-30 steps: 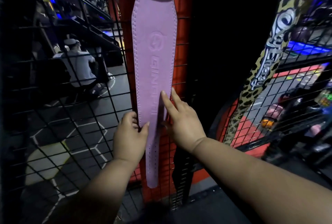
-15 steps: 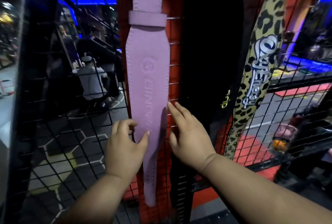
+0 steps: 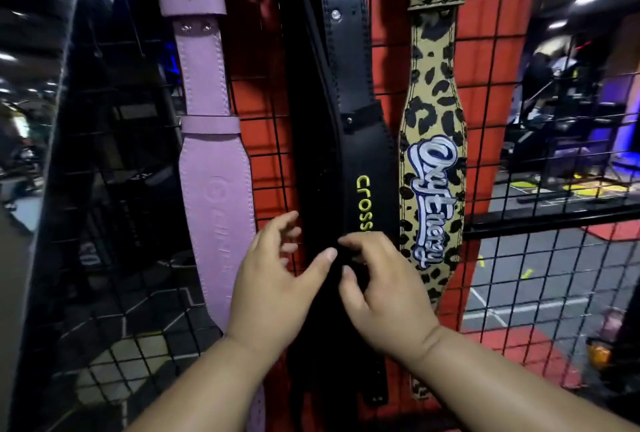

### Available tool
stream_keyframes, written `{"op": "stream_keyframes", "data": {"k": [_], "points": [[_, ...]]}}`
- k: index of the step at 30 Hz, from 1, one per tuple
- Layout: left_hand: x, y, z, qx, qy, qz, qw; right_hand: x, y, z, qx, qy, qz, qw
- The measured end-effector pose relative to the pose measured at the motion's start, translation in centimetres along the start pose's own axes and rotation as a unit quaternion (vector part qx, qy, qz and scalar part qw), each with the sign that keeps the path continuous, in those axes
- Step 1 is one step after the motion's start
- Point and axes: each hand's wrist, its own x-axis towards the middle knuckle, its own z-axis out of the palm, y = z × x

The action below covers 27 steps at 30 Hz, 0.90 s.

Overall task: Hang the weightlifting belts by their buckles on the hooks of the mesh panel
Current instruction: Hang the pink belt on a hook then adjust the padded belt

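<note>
Three belts hang down the black mesh panel point(image 3: 540, 258). A lilac belt point(image 3: 214, 168) is on the left, a black belt point(image 3: 363, 141) with yellow lettering in the middle, a leopard-print belt point(image 3: 433, 161) on the right. Their buckles and hooks are cut off at the top edge. My left hand point(image 3: 273, 282) is in front of the gap between the lilac and black belts, fingers spread, thumb reaching right. My right hand point(image 3: 384, 282) is over the lower part of the black belt, fingers curled; whether it grips the belt is unclear.
A red column point(image 3: 491, 120) stands behind the mesh. A dark frame post point(image 3: 59, 154) borders the panel on the left. Beyond the mesh lie a gym floor with painted lines, machines and a person at the far right point(image 3: 540, 85).
My view has swung up and to the right, bringing the black belt to the centre. Both hands have left the lilac belt and moved right, onto the black belt.
</note>
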Motion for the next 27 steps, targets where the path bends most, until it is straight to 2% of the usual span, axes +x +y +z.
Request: {"op": "stream_keyframes", "data": {"k": [11, 14, 17, 21, 23, 27], "points": [[0.1, 2.5, 3.1, 0.063, 0.014, -0.036, 0.997, 0.3, 1.3, -1.0, 0.084, -0.053, 0.029, 0.995], [-0.3, 2.4, 2.7, 0.002, 0.018, -0.046, 0.999, 1.0, 1.5, -1.3, 0.111, -0.064, 0.046, 0.991], [-0.4, 1.9, 1.4, -0.091, -0.009, -0.056, 0.994, 2.5, 1.6, -1.2, 0.13, -0.073, 0.055, 0.987], [0.4, 0.6, -1.1, -0.181, -0.054, -0.082, 0.979, 5.1, 1.0, -0.8, 0.149, -0.043, 0.075, 0.985], [0.9, -0.5, -2.3, -0.2, -0.065, -0.1, 0.973, 6.4, 0.1, -0.7, 0.135, -0.035, 0.094, 0.986], [1.7, -1.7, -4.2, -0.206, -0.075, -0.109, 0.97, 8.4, -1.2, 0.4, 0.063, -0.065, 0.127, 0.988]]}}
